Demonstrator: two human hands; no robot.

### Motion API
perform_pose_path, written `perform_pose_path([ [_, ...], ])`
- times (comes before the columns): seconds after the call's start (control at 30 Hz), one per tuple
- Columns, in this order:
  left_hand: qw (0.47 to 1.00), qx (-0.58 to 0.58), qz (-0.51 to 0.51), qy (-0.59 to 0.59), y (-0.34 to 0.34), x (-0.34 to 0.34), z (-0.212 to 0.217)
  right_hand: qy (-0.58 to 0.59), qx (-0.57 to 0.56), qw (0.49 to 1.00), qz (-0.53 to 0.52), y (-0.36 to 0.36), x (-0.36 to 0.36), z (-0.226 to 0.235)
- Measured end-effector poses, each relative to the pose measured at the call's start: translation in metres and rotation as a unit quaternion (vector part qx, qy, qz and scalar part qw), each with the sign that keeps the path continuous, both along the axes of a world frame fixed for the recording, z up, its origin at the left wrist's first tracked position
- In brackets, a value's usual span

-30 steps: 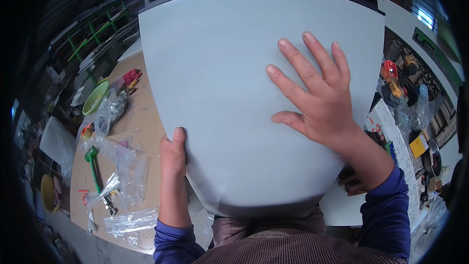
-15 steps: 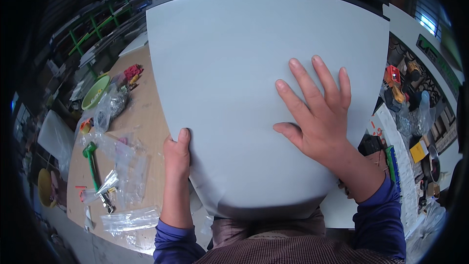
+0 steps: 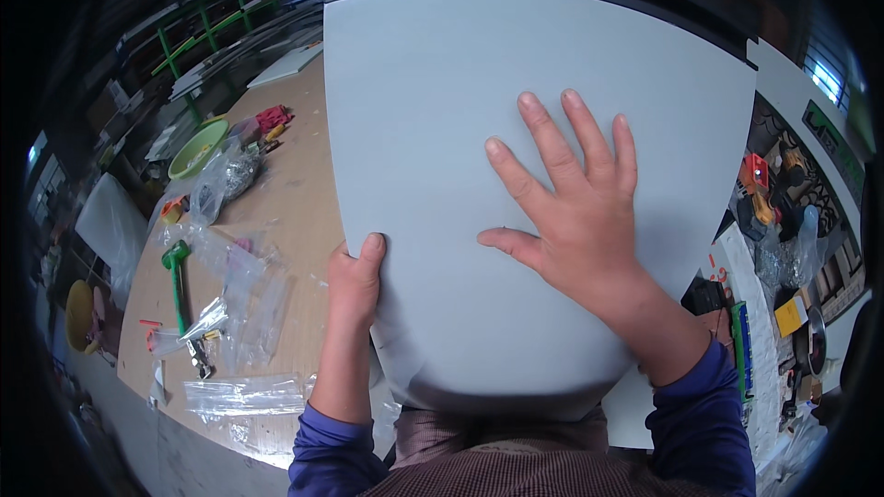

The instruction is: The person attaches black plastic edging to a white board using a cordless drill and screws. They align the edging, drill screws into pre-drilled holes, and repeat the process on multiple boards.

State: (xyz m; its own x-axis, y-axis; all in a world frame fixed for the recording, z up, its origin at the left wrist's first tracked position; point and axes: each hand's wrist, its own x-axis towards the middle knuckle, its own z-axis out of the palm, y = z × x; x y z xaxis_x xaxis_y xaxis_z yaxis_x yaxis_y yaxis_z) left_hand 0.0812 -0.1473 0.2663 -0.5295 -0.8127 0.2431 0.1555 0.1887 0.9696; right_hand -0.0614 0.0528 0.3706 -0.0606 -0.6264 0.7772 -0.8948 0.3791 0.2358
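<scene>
A large light grey panel (image 3: pixel 442 129) with a smooth face lies in front of me, its near end reaching my lap. My left hand (image 3: pixel 354 285) grips the panel's left edge, thumb on the top face and the other fingers mostly hidden behind the edge. Flat on the right part of the panel rests my right hand (image 3: pixel 580 212), fingers spread and holding nothing. Along the far end of the panel runs a dark grey rail (image 3: pixel 543 0).
To the left, a wooden table (image 3: pixel 299 156) carries a green-handled hammer (image 3: pixel 178 285), clear plastic bags (image 3: pixel 253 304), a green bowl (image 3: pixel 198 149) and a red cloth (image 3: pixel 273 118). Tools and a yellow box (image 3: pixel 790 317) crowd the right side. Green shelving (image 3: pixel 207 23) stands far left.
My right hand has slid left across the panel, fingers still spread. The panel and surroundings appear shifted rightward in the picture. My left hand keeps its hold on the edge.
</scene>
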Motion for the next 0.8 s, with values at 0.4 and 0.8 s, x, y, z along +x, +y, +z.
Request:
perform_pose_path([
  [0.4,1.000,0.009,-0.009,-0.017,-0.018,-0.008,-0.015,-0.022,0.031,0.998,-0.041,0.041,-0.019,-0.035],
  [0.8,0.995,0.051,-0.012,-0.086,-0.033,-0.060,-0.025,-0.635,-0.296,0.712,0.056,0.127,-0.056,-0.191],
])
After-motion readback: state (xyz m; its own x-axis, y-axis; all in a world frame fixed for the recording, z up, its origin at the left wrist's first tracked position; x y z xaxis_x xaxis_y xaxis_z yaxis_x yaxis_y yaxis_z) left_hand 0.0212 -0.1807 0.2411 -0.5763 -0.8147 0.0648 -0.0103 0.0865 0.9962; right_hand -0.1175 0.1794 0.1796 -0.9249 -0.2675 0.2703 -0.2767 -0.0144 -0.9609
